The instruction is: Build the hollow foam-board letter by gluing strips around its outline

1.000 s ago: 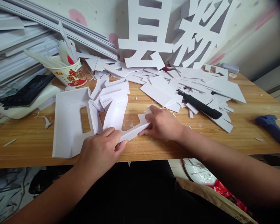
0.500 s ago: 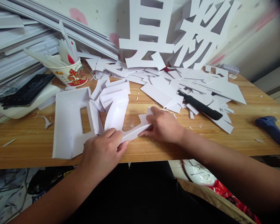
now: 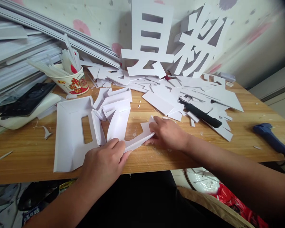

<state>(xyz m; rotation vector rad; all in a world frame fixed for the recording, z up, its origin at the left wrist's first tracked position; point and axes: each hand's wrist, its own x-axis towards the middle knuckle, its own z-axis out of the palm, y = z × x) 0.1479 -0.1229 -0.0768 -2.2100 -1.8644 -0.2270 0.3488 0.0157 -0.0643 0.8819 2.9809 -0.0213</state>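
Note:
A white foam-board character [image 3: 74, 139] lies face down at the table's front, with thin walls standing along its edges. My left hand [image 3: 106, 158] is closed on its lower middle edge, fingers over the wall and thumb beneath. My right hand [image 3: 167, 131] pinches the right-hand end of the same character, where a strip of wall [image 3: 140, 141] runs between both hands. The curved stroke [image 3: 120, 122] stands open-topped just beyond my left fingers. My fingers hide parts of the wall and its joints.
Foam-board offcuts [image 3: 161, 99] cover the back, with a black-handled knife [image 3: 201, 114] on them. Two finished characters [image 3: 149, 58] lean on the wall. A paper cup of strips [image 3: 72, 83], a black phone [image 3: 27, 99] and stacked boards [image 3: 21, 53] stand left. A blue corded tool [image 3: 272, 137] lies right.
The view has tilted slightly up, so the table sits lower in the picture. Both hands keep their hold on the character, with hardly any movement against it.

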